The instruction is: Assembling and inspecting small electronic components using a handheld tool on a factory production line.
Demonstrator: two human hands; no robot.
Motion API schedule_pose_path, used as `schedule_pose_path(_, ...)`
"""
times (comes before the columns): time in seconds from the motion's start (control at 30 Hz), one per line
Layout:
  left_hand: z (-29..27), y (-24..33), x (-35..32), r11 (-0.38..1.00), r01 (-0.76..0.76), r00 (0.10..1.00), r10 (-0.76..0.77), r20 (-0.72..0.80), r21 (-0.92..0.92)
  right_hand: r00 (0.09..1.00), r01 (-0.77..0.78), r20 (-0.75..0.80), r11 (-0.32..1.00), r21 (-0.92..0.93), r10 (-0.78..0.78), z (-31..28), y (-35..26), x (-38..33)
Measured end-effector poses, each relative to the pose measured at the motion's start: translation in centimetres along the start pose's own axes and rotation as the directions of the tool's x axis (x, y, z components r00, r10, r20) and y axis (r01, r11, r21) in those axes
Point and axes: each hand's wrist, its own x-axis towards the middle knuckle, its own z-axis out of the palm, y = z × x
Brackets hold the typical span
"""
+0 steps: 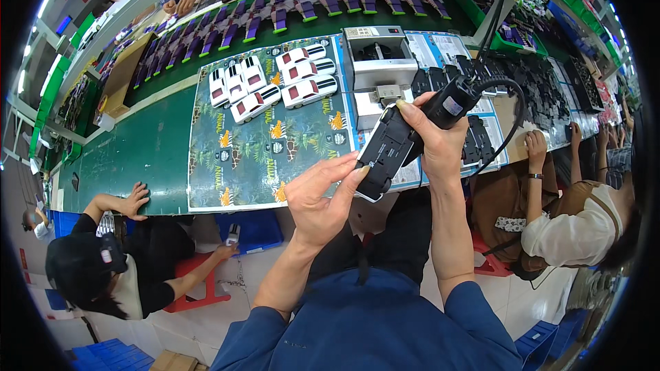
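Black car underside [389,148], left hand [317,199] pinching it

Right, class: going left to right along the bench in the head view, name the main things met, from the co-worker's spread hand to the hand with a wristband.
Co-worker's spread hand → leftmost white toy car → person's left hand → black-bottomed toy car → person's right hand → co-worker's wristbanded hand.

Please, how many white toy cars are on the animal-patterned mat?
7: three upper-left cars side by side, one slanted car just below them, and three cars on the right, arranged one below another in the picture. None seems hidden.
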Motion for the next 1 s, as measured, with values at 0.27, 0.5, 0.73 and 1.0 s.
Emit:
schedule_pose_path(0.27,-0.1,-1.0,-0.2,0.997,-0.079,0.997,0.079,0.024,0.007,0.999,-0.041,-0.017,0.999,0.006,0.041,0.0,0.3,0.1)
schedule_pose_path(0.5,0.0,-1.0,-0.7,0.981,0.094,0.995,-0.098,-0.017,-0.17,0.998,-0.067,-0.017,0.997,0.022,0.067,0.3,0.2,0.2)
schedule_pose_path(0.73,-0.5,-1.1,-0.4,0.995,0.004,1.0,-0.003,0.009,-0.095,0.998,-0.066,0.011,0.997,0.032,0.066,0.8,-0.1,-0.1)
schedule_pose_path(1.0,0.1,-0.6,-0.8,0.996,0.012,0.999,-0.015,-0.034,-0.088,0.998,-0.067,0.0,0.997,0.023,0.067,0.5,0.0,-0.1)
